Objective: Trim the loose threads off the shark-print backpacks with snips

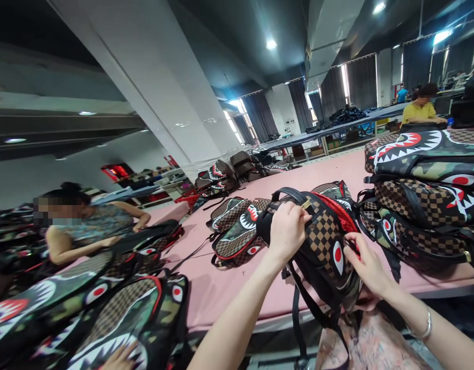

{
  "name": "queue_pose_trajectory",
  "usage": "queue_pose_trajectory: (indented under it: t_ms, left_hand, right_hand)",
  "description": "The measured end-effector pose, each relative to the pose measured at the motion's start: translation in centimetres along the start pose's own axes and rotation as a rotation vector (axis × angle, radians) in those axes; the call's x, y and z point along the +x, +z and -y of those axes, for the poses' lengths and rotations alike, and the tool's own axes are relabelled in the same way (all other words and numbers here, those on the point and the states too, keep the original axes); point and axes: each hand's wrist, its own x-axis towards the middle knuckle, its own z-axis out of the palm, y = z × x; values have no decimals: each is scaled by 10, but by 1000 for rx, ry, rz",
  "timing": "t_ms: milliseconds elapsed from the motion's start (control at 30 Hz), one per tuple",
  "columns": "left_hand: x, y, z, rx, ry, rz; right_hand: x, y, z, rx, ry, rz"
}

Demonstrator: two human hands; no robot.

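My left hand is closed on the top of the backpack, fingers curled over its upper edge just beside the gold zipper pull. My right hand pinches the bag's side at the red lining, thumb and fingers pressed on fabric. The backpack stands upright at the near edge of the pink table, straps hanging over the edge. Flat bags lie just behind it; a stack of bags sits to the right. A seated person works at left; another person in yellow sits well behind.
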Motion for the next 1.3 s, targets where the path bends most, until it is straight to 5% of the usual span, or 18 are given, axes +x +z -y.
queue_pose_trajectory:
  t_ms: [267, 767, 967, 1300]
  left_hand:
    - [-3, 2, 0, -7, -13, -11]
    - [-6, 2, -2, -129, -79, -70]
    - [-49, 0, -2, -558, -156, -237]
    - [-102, 26, -37, -224, -185, -176]
  right_hand:
    - [40, 14, 40, 25, -204, -65]
    - [45, 24, 32, 138, -272, -43]
    - [35, 19, 12, 212, -109, -113]
    - [5, 5, -5, 141, -247, -37]
